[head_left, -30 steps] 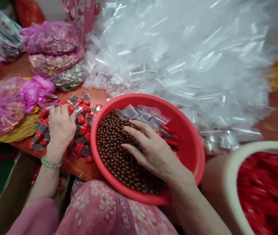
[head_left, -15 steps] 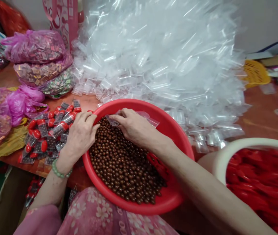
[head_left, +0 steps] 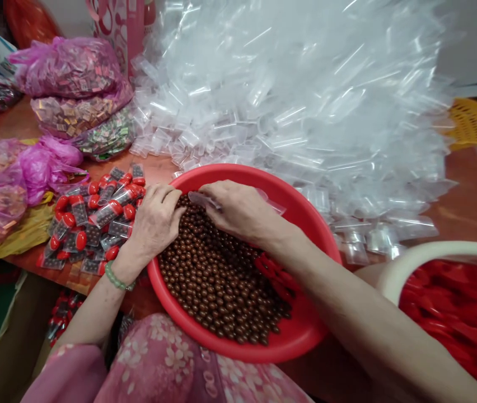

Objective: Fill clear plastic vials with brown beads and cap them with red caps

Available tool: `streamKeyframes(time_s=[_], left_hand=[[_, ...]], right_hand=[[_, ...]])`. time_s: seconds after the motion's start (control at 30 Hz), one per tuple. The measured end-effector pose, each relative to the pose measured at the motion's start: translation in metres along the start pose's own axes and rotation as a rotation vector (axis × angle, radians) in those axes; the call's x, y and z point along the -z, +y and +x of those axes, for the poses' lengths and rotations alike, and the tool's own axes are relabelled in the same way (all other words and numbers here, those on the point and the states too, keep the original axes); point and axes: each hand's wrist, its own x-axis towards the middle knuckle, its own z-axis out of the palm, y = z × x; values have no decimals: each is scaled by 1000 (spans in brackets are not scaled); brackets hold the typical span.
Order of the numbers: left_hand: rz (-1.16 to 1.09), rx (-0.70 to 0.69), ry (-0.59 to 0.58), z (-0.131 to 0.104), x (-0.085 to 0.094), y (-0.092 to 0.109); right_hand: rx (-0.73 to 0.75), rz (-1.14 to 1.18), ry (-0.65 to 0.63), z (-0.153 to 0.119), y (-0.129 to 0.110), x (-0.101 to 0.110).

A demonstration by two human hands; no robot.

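A red basin (head_left: 242,350) holds many small brown balls (head_left: 213,280). My right hand (head_left: 238,212) is over the far part of the balls, its fingers closed on a clear plastic tube (head_left: 205,201) whose mouth points left. My left hand (head_left: 158,218) rests at the basin's left rim with fingers bent and close together; what they hold, if anything, is hidden. Red caps (head_left: 276,274) lie in the basin under my right forearm. More clear tubes (head_left: 274,202) lie behind my right hand. Left of my left hand is a pile of filled tubes with red caps (head_left: 91,224).
A large heap of clear tubes (head_left: 297,101) fills the back. At the right stand a white tub (head_left: 393,274) of red caps and a yellow scoop (head_left: 473,123). Pink bags (head_left: 68,67) of small packets lie at the left. Below the table edge is a cardboard box (head_left: 15,336).
The view has shifted, so most things sit a little further right in the picture. My right hand has turned slightly, with the clear tube still in its fingers. My left hand remains at the rim.
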Motion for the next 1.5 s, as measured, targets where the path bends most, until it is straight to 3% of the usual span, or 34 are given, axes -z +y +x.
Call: streamKeyframes(time_s=[0.07,0.2,0.33,0.47,0.63,0.73,0.8,0.9,0.97,1.03,1.17,1.33,1.5], left_hand=[[-54,-61,9,-2,0,2],[-216,-107,-57,-7,1,13],[-410,-41,-99,-11,7,28],[-666,38,-145,-14,13,38],[-699,36,-123,-22,7,42],[-544,8,-153,-29,7,39],[-450,51,-149,-32,10,36],[-418,182,-135,-35,15,33],[-430,247,-179,-35,15,33],[-431,270,-265,-35,12,34],[-415,267,-395,-33,0,38],[-469,333,-447,-30,-6,41],[-654,415,-422,-27,3,41]], right_hand=[[-57,316,88,-7,2,6],[-159,884,88,-22,-2,16],[-244,1050,96,-36,-8,26],[-229,1199,42,-50,-15,27],[-106,977,218,-56,-26,11],[27,749,206,-57,-24,10],[45,520,79,-56,-22,16],[-46,60,-293,-53,-23,26],[-107,-175,-517,-50,-27,27],[-117,-264,-613,-44,-33,21],[-73,-170,-576,-31,-37,0],[-81,52,-444,-27,-26,-14],[-96,587,-220,-40,-12,-13]])
